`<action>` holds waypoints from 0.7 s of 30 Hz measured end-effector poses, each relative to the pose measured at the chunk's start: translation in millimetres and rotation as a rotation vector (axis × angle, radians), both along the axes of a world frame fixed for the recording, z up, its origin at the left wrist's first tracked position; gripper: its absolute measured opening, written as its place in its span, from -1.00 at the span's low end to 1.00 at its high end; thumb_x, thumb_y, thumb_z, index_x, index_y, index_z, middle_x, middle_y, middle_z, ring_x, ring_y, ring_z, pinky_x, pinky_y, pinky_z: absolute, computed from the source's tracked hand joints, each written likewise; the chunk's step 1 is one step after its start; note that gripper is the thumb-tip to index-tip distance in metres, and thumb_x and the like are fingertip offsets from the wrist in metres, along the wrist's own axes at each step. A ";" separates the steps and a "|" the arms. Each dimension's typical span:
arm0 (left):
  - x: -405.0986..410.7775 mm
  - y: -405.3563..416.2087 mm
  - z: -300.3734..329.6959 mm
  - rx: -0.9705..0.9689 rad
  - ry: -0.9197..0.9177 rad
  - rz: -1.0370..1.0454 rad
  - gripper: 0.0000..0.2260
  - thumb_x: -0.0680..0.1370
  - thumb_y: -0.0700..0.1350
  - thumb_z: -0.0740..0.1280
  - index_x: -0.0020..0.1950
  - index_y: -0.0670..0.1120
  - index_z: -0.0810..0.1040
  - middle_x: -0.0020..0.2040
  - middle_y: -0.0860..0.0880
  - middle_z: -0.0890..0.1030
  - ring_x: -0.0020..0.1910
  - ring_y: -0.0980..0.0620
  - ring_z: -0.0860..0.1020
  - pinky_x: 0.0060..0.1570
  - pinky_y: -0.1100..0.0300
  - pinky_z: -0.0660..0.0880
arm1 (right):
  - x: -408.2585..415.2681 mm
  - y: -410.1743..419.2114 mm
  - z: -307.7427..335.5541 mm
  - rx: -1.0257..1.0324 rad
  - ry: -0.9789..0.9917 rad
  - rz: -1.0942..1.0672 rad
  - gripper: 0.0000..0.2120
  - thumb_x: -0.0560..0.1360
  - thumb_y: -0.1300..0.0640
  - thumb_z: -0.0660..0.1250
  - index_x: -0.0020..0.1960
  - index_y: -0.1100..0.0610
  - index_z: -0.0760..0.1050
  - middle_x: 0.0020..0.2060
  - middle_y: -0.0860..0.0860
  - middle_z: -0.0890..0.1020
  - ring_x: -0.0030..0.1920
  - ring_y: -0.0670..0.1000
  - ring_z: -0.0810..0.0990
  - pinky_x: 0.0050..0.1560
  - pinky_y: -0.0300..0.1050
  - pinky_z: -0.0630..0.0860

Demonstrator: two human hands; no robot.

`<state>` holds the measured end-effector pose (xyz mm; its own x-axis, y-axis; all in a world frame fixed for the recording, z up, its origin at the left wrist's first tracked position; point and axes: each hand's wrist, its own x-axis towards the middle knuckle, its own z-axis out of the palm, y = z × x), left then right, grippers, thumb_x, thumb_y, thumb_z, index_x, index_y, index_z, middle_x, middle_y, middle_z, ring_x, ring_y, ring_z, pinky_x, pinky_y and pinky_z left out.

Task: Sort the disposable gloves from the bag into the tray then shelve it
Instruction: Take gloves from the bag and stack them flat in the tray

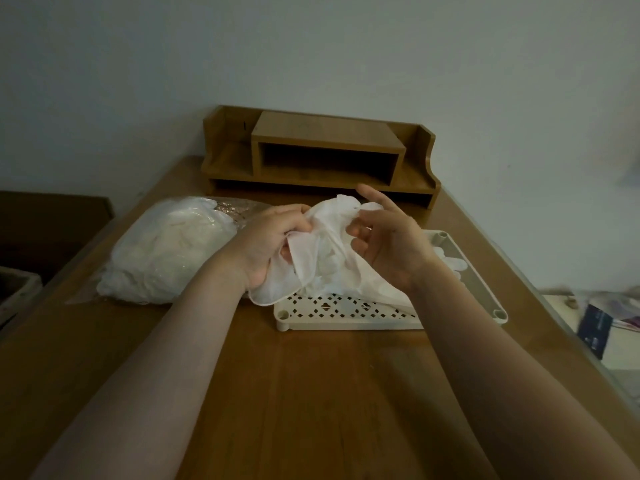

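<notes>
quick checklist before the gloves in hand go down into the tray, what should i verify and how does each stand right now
1. Left hand grips the gloves: ok.
2. Right hand has a hold on them: ok, fingers pinch the upper edge.
3. Gloves are over the tray: ok, they hang above its near left part.
4. Bare tray floor is free to receive them: ok at the near edge; the far side already holds gloves.
5. Held bundle is a single glove: cannot tell, the layers are bunched.
6. Bag lies apart from the tray: ok, it lies to the left on the table.
</notes>
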<state>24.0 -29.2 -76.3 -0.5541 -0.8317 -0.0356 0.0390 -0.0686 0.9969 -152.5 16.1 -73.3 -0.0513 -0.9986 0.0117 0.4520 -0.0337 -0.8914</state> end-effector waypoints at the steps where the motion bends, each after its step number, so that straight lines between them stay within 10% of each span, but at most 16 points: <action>1: -1.6 0.4 -2.1 0.034 0.031 -0.032 -0.95 0.33 -0.16 0.28 -0.25 -0.10 0.44 -0.34 -0.06 0.41 -0.37 0.02 0.37 -0.31 0.15 0.25 | -2.9 1.1 -0.2 -0.010 0.021 -0.001 -0.64 0.50 0.40 0.21 0.24 0.13 0.42 -0.35 0.05 0.55 -0.36 -0.04 0.51 -0.42 -0.26 0.44; 5: -11.3 3.6 -9.8 0.197 0.152 -0.205 -0.76 0.37 -0.12 0.26 0.02 -0.11 0.41 -0.29 -0.05 0.41 -0.34 0.06 0.40 -0.32 0.21 0.31 | -22.3 9.1 -1.2 -0.027 0.260 -0.004 -0.92 0.54 0.29 0.27 -0.01 0.20 0.53 -0.27 0.05 0.54 -0.36 -0.06 0.50 -0.33 -0.29 0.48; 9: -26.1 8.6 -11.1 0.225 0.125 -0.209 -0.73 0.43 -0.01 0.30 0.01 -0.16 0.46 -0.30 -0.04 0.43 -0.34 0.07 0.39 -0.40 0.27 0.36 | -36.3 14.1 -4.5 0.074 0.733 -0.201 -0.57 0.59 -0.11 0.14 -0.25 0.17 0.51 -0.26 0.03 0.57 -0.18 0.01 0.53 -0.04 -0.12 0.47; 12: -37.5 14.5 -9.2 0.228 0.104 -0.212 -0.65 0.45 0.02 0.32 0.11 -0.18 0.53 -0.23 -0.06 0.52 -0.30 0.05 0.50 -0.31 0.22 0.45 | -45.6 15.3 0.0 0.060 0.799 -0.167 -0.47 0.60 -0.18 -0.01 -0.18 0.16 0.55 -0.12 0.02 0.63 0.01 0.01 0.57 0.14 -0.11 0.44; 17: -53.5 20.4 0.2 0.197 0.114 -0.264 -0.70 0.50 0.00 0.30 0.14 -0.14 0.54 -0.08 -0.08 0.58 -0.11 -0.03 0.55 -0.05 0.07 0.47 | -62.9 21.0 2.1 -0.124 0.855 0.003 -0.78 0.54 0.06 0.28 0.02 0.18 0.60 -0.09 0.04 0.65 -0.05 -0.01 0.63 0.10 -0.07 0.56; 21: -60.3 21.3 6.1 0.103 0.029 -0.215 -0.80 0.45 0.01 0.36 -0.06 -0.10 0.54 -0.13 -0.06 0.59 -0.13 -0.02 0.56 -0.09 0.10 0.52 | -70.1 20.1 0.3 -0.069 0.788 0.047 -0.58 0.55 -0.11 0.18 0.11 0.19 0.58 0.04 0.10 0.63 0.10 0.05 0.59 0.23 -0.06 0.45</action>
